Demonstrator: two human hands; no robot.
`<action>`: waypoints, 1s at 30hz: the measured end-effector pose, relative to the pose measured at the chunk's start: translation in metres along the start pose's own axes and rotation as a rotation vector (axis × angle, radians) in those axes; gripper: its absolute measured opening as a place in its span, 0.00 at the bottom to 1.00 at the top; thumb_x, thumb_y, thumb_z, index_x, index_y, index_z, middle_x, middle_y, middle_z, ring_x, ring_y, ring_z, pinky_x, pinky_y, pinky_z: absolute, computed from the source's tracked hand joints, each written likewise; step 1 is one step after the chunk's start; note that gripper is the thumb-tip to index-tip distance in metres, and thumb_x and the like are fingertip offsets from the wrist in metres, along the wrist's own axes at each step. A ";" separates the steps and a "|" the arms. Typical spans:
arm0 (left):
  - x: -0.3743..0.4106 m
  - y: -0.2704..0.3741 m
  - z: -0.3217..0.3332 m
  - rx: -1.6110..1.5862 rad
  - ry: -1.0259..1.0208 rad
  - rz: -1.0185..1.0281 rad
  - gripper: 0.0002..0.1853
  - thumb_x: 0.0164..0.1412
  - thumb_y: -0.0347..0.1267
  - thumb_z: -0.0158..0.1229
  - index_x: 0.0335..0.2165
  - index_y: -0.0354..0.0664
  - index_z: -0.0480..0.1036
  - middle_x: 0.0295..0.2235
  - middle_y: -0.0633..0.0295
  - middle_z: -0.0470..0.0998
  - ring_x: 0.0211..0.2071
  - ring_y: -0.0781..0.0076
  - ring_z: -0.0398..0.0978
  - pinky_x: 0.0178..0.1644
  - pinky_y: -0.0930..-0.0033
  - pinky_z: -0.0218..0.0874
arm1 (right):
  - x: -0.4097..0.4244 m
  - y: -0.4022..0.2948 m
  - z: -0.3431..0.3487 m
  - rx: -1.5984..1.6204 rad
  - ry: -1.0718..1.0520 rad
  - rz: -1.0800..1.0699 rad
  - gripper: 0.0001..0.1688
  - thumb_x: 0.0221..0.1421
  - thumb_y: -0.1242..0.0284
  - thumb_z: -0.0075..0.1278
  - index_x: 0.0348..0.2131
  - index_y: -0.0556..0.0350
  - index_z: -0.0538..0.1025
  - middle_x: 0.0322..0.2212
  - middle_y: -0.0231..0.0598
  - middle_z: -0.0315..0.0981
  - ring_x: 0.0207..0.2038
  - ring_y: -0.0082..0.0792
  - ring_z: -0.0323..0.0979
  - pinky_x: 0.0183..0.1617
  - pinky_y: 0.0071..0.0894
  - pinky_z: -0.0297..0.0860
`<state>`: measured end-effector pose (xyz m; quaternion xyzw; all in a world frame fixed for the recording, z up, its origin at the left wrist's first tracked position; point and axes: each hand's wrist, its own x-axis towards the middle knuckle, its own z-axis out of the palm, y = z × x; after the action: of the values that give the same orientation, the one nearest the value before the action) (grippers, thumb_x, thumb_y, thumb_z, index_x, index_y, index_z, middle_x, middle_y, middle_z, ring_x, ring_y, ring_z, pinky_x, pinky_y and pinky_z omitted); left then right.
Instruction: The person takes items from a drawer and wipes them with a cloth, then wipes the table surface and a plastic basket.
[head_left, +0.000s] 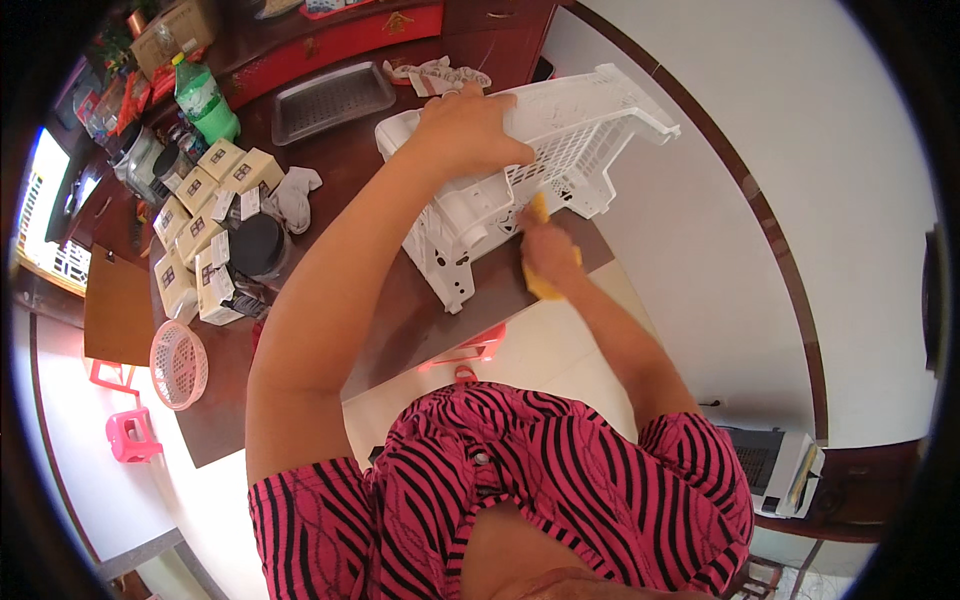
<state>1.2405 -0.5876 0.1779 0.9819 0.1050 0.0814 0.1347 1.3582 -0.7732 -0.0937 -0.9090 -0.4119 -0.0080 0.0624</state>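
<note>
A white plastic rack (577, 105) with perforated sides lies tipped over on the dark table (390, 330). My left hand (472, 135) grips its upper side, with the thumb over the latticed edge. Lower down, my right hand (549, 249) holds a yellow cloth (544, 285) against or very close to the rack's near side. That hand is slightly blurred, and its fingertips are partly hidden there.
Several cream tissue packs (199, 232), a black-lidded jar (257, 244) and a pink basket (180, 365) occupy the table's left side. Behind them stand a green bottle (206, 101) and a metal tray (334, 103). A patterned cloth (442, 75) lies behind the rack. The wall (697, 225) rises at right.
</note>
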 end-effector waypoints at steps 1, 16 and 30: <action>0.001 0.005 -0.001 -0.003 -0.006 0.014 0.49 0.43 0.57 0.65 0.63 0.49 0.69 0.55 0.42 0.71 0.56 0.43 0.72 0.60 0.52 0.63 | -0.010 -0.008 0.018 0.078 0.081 -0.035 0.28 0.55 0.72 0.51 0.57 0.46 0.72 0.33 0.51 0.81 0.36 0.53 0.80 0.39 0.52 0.76; -0.004 0.007 0.001 0.012 0.024 0.030 0.47 0.46 0.56 0.63 0.62 0.47 0.68 0.54 0.39 0.71 0.57 0.43 0.71 0.60 0.51 0.62 | 0.009 0.054 -0.018 -0.081 -0.004 0.018 0.32 0.54 0.71 0.55 0.59 0.50 0.69 0.53 0.40 0.75 0.45 0.54 0.77 0.48 0.52 0.75; 0.002 -0.006 0.008 -0.014 0.104 0.061 0.45 0.42 0.55 0.63 0.57 0.45 0.73 0.51 0.41 0.73 0.53 0.43 0.74 0.57 0.49 0.64 | 0.030 0.065 0.014 -0.030 0.145 0.172 0.28 0.59 0.70 0.49 0.59 0.48 0.69 0.53 0.43 0.76 0.46 0.49 0.78 0.48 0.51 0.75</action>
<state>1.2425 -0.5837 0.1684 0.9782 0.0812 0.1373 0.1332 1.4264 -0.7920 -0.1126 -0.9388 -0.3268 -0.0747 0.0789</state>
